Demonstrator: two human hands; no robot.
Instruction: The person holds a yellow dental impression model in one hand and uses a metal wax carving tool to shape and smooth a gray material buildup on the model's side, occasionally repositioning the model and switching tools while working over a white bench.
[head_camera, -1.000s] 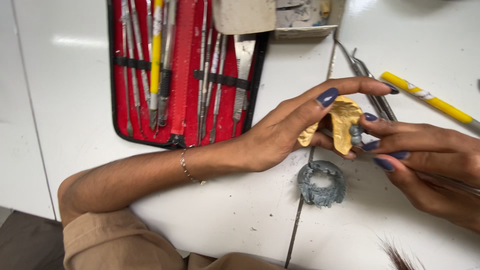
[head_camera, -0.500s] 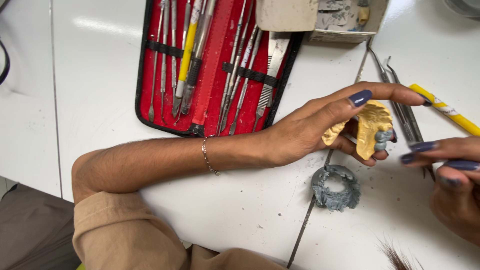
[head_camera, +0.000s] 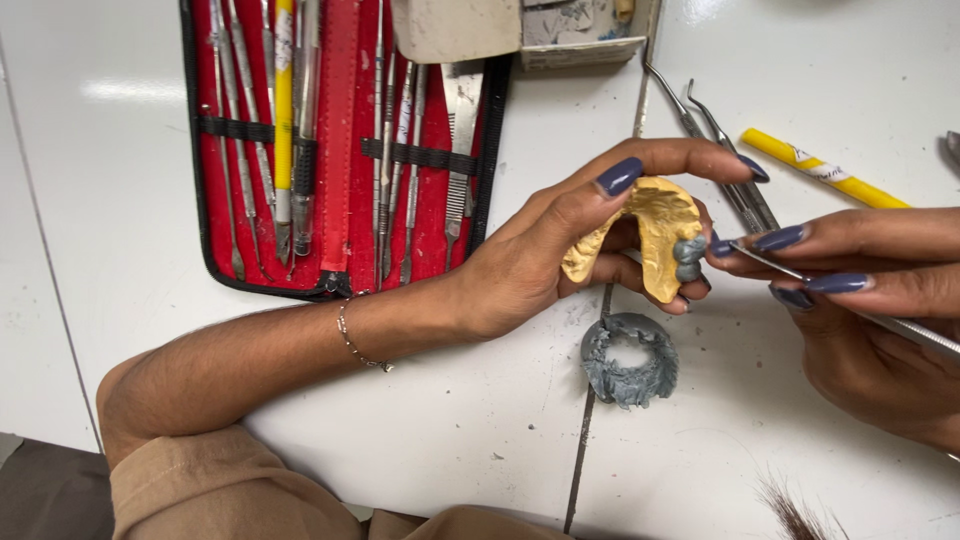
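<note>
My left hand (head_camera: 545, 255) holds a yellow horseshoe-shaped plaster cast (head_camera: 655, 225) above the white table, thumb on top and fingers underneath. A small lump of grey wax (head_camera: 688, 257) sits on the cast's near end. My right hand (head_camera: 870, 310) pinches a thin metal instrument (head_camera: 850, 297) like a pen, its tip touching the grey lump. A ring of grey wax (head_camera: 630, 358) lies on the table just below the cast.
An open red-lined case (head_camera: 335, 140) with several metal instruments lies at the upper left. Two loose metal probes (head_camera: 725, 150) and a yellow pen-like tool (head_camera: 820, 168) lie at the upper right. A white box (head_camera: 520, 30) sits at the top edge.
My right hand has come back in from the right and brought the metal instrument's tip to the grey lump on the cast. My left hand keeps hold of the cast.
</note>
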